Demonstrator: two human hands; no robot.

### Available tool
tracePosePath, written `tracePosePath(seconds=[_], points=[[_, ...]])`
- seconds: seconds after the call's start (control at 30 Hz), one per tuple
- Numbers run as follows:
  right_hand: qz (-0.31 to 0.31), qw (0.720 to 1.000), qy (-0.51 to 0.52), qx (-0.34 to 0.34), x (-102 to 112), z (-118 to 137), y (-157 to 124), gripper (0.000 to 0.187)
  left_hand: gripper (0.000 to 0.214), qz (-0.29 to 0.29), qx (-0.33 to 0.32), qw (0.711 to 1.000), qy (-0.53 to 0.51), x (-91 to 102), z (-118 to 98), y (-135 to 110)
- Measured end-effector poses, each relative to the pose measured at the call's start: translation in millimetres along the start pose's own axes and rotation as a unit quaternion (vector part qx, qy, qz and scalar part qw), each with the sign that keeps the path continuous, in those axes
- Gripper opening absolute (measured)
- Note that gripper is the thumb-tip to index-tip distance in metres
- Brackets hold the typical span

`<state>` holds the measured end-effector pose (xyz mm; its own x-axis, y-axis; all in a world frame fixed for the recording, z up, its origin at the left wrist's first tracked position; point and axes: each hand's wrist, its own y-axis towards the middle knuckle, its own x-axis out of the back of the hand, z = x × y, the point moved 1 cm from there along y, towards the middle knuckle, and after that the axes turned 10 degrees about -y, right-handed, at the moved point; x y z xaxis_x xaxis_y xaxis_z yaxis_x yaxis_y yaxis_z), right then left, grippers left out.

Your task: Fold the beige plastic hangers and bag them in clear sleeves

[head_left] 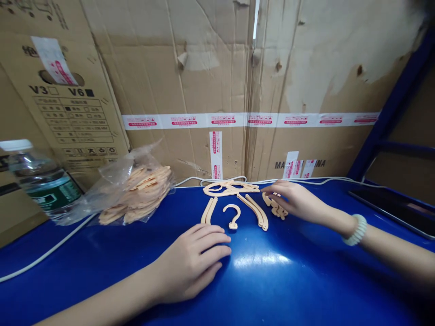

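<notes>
Left hand [197, 260]: fingers extended, released, just beside a curved peach plastic hook [235, 213]. Right hand [299, 201]: fingers at clustered peach plastic pieces [280, 212]; whether grasping cannot be told.

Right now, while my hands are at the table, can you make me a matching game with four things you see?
Things
1. single hook
2. bag
3. band
4. bottle

Clues
A. around the wrist of the right hand
B. at the far left, with a white cap
C. on the blue table, between slim strips
D. see-through, with peach pieces inside

Right pairs: 1-C, 2-D, 3-A, 4-B.
</notes>
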<state>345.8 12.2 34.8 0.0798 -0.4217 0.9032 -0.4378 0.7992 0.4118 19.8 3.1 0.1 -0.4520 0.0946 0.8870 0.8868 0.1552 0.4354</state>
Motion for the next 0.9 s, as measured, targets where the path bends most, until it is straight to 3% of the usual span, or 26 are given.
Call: tracePosePath(seconds=[0.13,0.23,0.37,0.5,0.67,0.9], points=[[0.050,0.998,-0.011,-0.030,-9,-13,30,0.022,0.045,-0.064,0.122,0.990,0.028,-6.5,12,-7],[0.095,0.995,-0.012,-0.043,-18,-17,51,0.021,0.046,-0.066,0.181,0.981,0.005,-8.1,21,-10],[0.146,0.988,0.002,-0.051,-31,-21,72,0.027,0.032,-0.039,0.183,0.982,-0.029,-6.2,24,-7],[0.175,0.982,0.029,-0.066,-44,-22,81,0.027,0.031,-0.048,0.179,0.982,-0.019,-5.9,28,-6],[0.166,0.977,0.079,-0.108,-50,-25,83,0.028,0.027,-0.059,0.177,0.982,-0.011,-5.5,32,-8],[0.121,0.954,0.200,-0.190,-42,-37,83,0.026,0.027,-0.074,0.182,0.980,-0.015,-4.1,30,-7]])
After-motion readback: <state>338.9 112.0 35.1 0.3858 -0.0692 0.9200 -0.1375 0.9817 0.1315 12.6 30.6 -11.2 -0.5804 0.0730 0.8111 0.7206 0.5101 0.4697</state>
